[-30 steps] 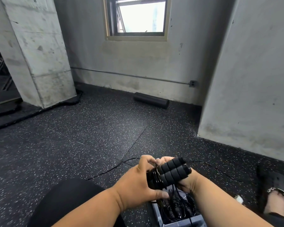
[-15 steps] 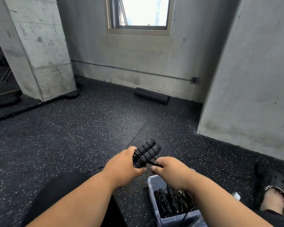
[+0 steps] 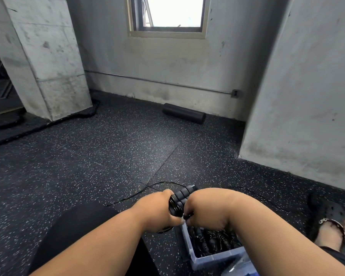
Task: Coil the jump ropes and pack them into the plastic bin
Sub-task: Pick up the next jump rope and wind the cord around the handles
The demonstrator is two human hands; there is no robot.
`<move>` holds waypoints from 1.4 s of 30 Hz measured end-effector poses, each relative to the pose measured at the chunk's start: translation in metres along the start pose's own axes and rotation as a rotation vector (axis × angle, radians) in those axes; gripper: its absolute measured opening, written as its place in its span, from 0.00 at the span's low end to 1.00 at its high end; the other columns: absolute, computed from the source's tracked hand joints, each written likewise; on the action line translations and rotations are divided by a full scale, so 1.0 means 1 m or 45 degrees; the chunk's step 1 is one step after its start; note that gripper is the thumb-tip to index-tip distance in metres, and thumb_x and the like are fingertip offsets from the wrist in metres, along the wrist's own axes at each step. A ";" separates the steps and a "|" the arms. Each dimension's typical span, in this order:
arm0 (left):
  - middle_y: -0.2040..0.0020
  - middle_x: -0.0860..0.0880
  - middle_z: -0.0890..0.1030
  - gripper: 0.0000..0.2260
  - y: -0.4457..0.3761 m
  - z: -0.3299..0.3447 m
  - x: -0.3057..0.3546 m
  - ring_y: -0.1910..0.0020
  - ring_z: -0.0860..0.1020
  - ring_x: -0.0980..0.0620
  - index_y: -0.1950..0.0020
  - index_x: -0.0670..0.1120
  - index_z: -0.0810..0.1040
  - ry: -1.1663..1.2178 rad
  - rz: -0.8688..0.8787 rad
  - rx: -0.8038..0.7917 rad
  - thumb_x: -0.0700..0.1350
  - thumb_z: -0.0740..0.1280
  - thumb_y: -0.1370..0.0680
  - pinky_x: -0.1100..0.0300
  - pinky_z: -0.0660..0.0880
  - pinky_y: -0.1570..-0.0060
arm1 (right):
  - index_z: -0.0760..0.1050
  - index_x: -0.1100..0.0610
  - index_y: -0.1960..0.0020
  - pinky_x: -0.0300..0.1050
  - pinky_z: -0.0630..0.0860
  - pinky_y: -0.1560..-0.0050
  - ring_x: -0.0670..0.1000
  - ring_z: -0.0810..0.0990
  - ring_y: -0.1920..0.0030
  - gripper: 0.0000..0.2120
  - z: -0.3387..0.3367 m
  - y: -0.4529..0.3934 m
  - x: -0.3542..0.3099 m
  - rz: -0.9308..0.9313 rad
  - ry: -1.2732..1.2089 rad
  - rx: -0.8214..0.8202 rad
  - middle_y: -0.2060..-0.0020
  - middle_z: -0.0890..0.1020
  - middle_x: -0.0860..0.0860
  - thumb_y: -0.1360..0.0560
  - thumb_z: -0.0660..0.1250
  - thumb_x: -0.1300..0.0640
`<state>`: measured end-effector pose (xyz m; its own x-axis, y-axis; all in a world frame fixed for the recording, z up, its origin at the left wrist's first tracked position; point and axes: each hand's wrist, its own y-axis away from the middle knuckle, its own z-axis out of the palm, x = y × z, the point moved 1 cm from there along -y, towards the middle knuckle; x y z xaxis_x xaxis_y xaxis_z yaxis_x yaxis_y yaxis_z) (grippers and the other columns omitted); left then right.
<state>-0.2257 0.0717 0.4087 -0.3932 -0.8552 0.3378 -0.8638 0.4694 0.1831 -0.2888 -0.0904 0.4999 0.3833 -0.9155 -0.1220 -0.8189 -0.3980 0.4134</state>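
room: bare concrete walls + 1 square concrete pillar (image 3: 46, 56), 1 window (image 3: 167, 14) up top, thin metal conduit along wall base. floor (image 3: 88, 166) = black rubber w/ white speckle, seam lines visible. 1 black foam roller (image 3: 183, 115), cylindrical, lying by back wall. 1 clear plastic bin (image 3: 211, 259), rectangular, on floor under right forearm, holds black coiled ropes, count unclear. left hand (image 3: 157, 212) curled round 2 ribbed black foam handles (image 3: 182, 196) of jump rope, just above bin edge. right hand (image 3: 205, 208) pinches its thin black cord (image 3: 161, 183), which trails onto floor.
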 end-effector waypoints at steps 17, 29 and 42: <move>0.54 0.55 0.85 0.19 0.002 -0.021 -0.011 0.60 0.81 0.60 0.46 0.58 0.75 0.644 -0.050 0.156 0.58 0.79 0.30 0.60 0.77 0.61 | 0.82 0.50 0.49 0.50 0.79 0.47 0.54 0.81 0.53 0.10 -0.024 0.016 -0.003 0.027 -0.094 0.176 0.55 0.84 0.49 0.20 0.65 0.47; 0.46 0.60 0.79 0.27 0.025 -0.006 0.033 0.49 0.78 0.59 0.37 0.57 0.73 0.124 0.512 0.184 0.64 0.76 0.31 0.61 0.76 0.43 | 0.74 0.54 0.64 0.45 0.70 0.65 0.46 0.72 0.68 0.21 -0.016 0.001 0.049 0.032 -0.788 0.510 0.70 0.77 0.45 0.34 0.83 0.45; 0.46 0.62 0.77 0.28 0.031 -0.009 0.043 0.46 0.76 0.63 0.39 0.62 0.69 0.487 0.477 0.248 0.62 0.78 0.32 0.63 0.76 0.44 | 0.77 0.54 0.59 0.46 0.73 0.58 0.52 0.74 0.62 0.16 0.034 -0.016 0.083 -0.091 -1.938 0.173 0.62 0.76 0.55 0.33 0.79 0.46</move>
<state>-0.2670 0.0514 0.4370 -0.5733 -0.4807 0.6636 -0.7436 0.6453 -0.1750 -0.2583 -0.1621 0.4530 -0.2965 -0.0499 -0.9537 -0.8825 -0.3673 0.2936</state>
